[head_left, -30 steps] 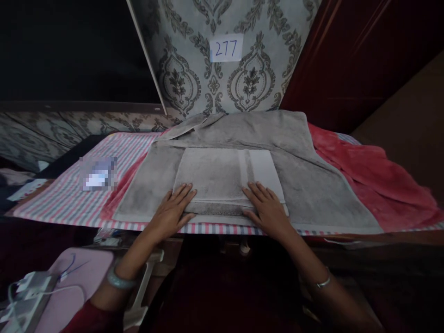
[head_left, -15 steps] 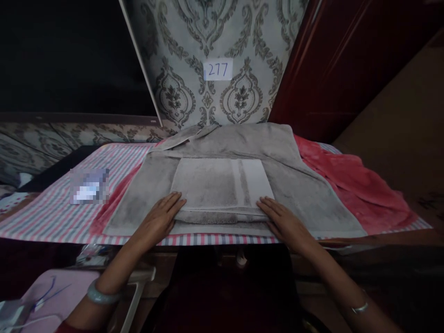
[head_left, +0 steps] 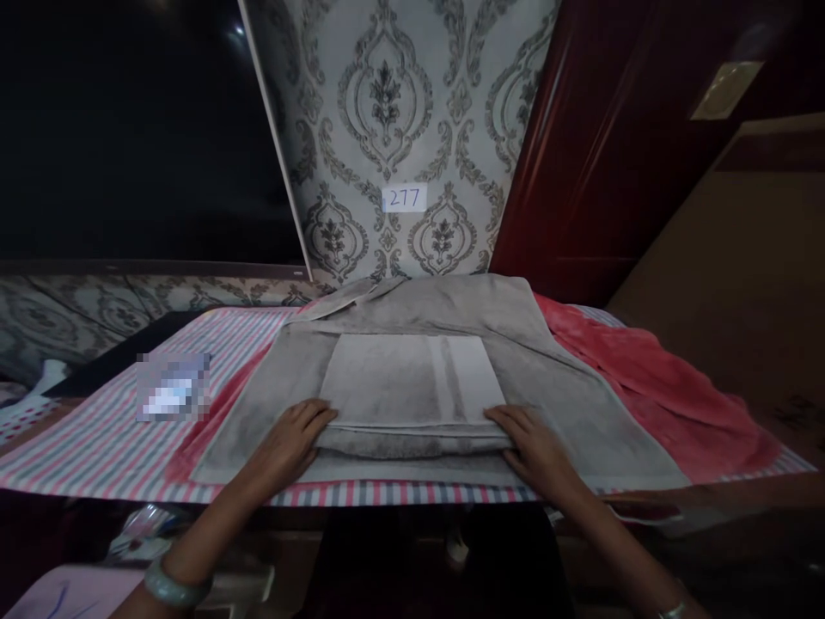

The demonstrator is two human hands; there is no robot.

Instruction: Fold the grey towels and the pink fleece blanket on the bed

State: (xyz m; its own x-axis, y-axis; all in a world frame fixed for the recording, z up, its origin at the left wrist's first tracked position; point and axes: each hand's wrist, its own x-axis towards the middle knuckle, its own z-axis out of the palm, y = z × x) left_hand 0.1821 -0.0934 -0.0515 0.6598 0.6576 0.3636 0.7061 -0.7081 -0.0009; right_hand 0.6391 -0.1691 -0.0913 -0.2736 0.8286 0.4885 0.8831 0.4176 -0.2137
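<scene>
Over the striped cloth, a large grey towel lies spread, unfolded. On it, the folded towel looks nearly done: a flat layered rectangle, slightly loose in front. The left hand and right hand curl at its near corners; whether they pinch, I cannot tell, their undersides being hidden. Pixelation masks a small object.

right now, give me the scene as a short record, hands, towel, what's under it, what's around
left hand: at folded towel's near left corner
right hand: at its near right corner
folded towel: grey, flat, pale bands toward its right
under it: grey cloth, spread out
below that: red cloth, showing at both sides, and striped cloth
left: pixelated item
wall: paper marked 277
</scene>
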